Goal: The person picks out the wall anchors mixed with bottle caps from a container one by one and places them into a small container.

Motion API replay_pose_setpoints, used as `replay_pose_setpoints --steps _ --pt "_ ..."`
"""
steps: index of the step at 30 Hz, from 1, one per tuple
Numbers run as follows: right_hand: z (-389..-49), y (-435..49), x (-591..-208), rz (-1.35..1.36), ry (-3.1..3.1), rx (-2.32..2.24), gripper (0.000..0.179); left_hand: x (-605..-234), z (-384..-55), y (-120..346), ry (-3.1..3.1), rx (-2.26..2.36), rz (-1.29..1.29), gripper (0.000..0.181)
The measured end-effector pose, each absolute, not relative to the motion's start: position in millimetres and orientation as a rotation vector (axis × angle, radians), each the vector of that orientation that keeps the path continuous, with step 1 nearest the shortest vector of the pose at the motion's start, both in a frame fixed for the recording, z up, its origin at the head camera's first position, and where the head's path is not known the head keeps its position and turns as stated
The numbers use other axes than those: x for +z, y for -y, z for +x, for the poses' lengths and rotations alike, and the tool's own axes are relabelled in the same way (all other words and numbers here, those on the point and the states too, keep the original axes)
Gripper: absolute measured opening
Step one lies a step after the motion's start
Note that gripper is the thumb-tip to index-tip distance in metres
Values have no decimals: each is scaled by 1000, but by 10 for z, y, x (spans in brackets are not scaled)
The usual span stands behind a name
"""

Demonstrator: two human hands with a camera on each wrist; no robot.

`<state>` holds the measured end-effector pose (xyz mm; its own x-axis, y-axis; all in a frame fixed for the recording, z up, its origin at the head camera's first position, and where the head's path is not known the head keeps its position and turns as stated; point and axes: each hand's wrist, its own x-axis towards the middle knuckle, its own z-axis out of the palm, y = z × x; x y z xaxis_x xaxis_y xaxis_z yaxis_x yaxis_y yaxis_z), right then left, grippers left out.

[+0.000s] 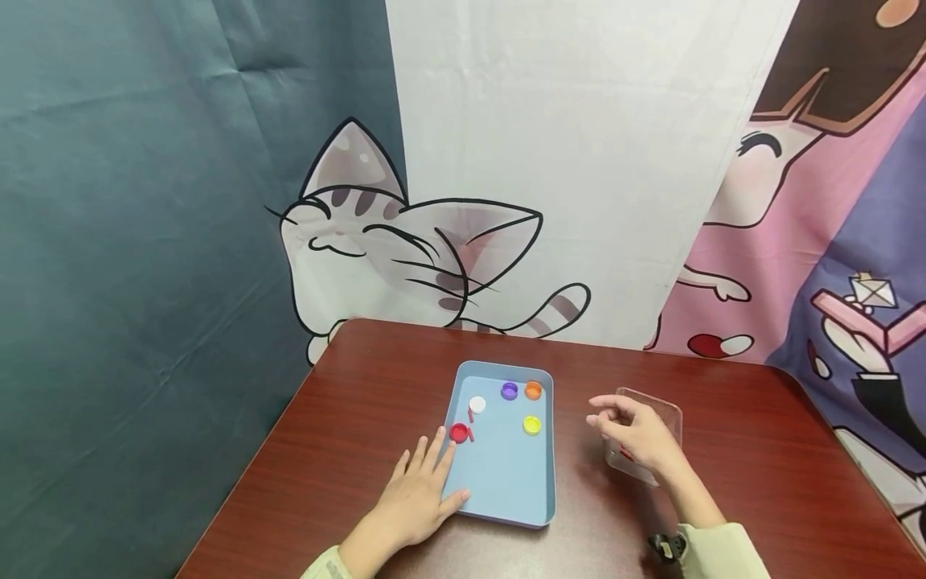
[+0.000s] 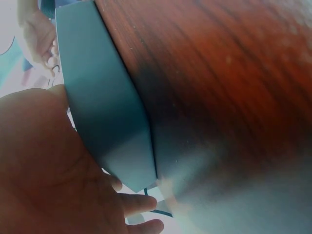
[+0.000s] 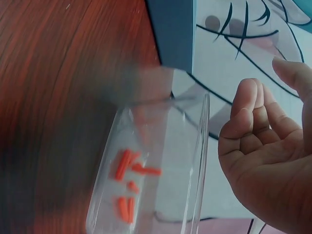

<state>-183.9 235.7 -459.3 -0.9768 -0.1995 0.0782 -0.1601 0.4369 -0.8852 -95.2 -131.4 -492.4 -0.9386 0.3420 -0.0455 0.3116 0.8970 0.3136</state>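
In the head view, my left hand [image 1: 414, 500] lies at the near left edge of a light-blue tray [image 1: 502, 486], its fingers straight and spread. Inside the tray are small round caps: a red cap [image 1: 459, 433], a white cap [image 1: 477, 404], a purple cap [image 1: 510, 391], an orange cap [image 1: 533, 390] and a yellow cap [image 1: 531, 425]. Two short red sticks [image 1: 471, 434] lie beside the red and white ones. My right hand [image 1: 640, 436] hovers over a clear plastic box [image 1: 669, 416], fingers loosely bent, thumb apart, holding nothing visible. Several orange-red sticks [image 3: 124, 165] lie in the box.
Tray and box stand on a reddish-brown wooden table [image 1: 347, 418], the box to the tray's right. Behind the table hangs a curtain [image 1: 542, 145] printed with a cartoon cat. A dark watch or band [image 1: 667, 548] is at my right wrist.
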Motion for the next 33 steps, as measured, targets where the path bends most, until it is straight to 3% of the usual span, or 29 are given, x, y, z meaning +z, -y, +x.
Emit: replay_pose_setpoints --steps 13,22,33 --pt "-1954 -1909 -4627 -424 -2501 -1603 38 -4973 -969 1325 -2972 427 507 79" --pt "-2030 -1650 -4717 -629 -2563 -1434 32 -4931 -933 1307 -2977 435 508 76" --pt "-2140 -1369 -4814 -740 -2484 -1392 39 -4908 -922 1303 -2963 451 501 77"
